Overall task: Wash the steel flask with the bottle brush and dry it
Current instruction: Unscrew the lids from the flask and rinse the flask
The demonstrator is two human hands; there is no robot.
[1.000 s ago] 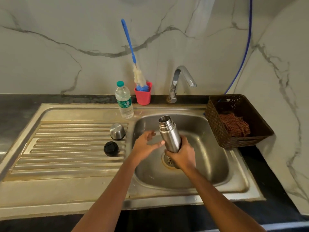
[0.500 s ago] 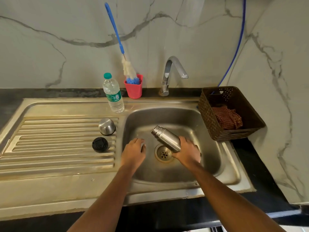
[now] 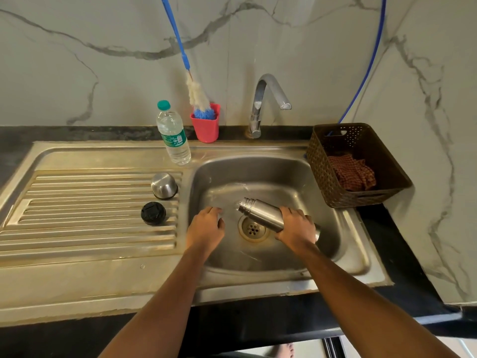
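Observation:
My right hand point(image 3: 295, 226) grips the steel flask point(image 3: 259, 213) around its lower body. The flask lies nearly on its side over the sink basin point(image 3: 260, 182), its open mouth pointing left above the drain point(image 3: 253, 229). My left hand point(image 3: 206, 226) hovers just left of the mouth with loosely curled fingers and holds nothing. The bottle brush point(image 3: 196, 93), blue-handled with white and blue bristles, stands in a red cup point(image 3: 206, 126) against the back wall. A steel cup lid point(image 3: 164, 186) and a black stopper point(image 3: 153, 213) rest on the ribbed drainboard point(image 3: 77, 210).
A clear plastic water bottle point(image 3: 173, 135) stands beside the red cup. The tap point(image 3: 265, 99) arches over the basin's back edge, and no water runs from it. A brown basket point(image 3: 361, 192) holding a checked cloth point(image 3: 352, 175) sits right of the sink. A blue hose point(image 3: 371, 60) runs down the wall.
The flask has gone from upright to tipped nearly flat, mouth to the left, and lower in the basin. My left hand dropped away from the flask to the basin's left side.

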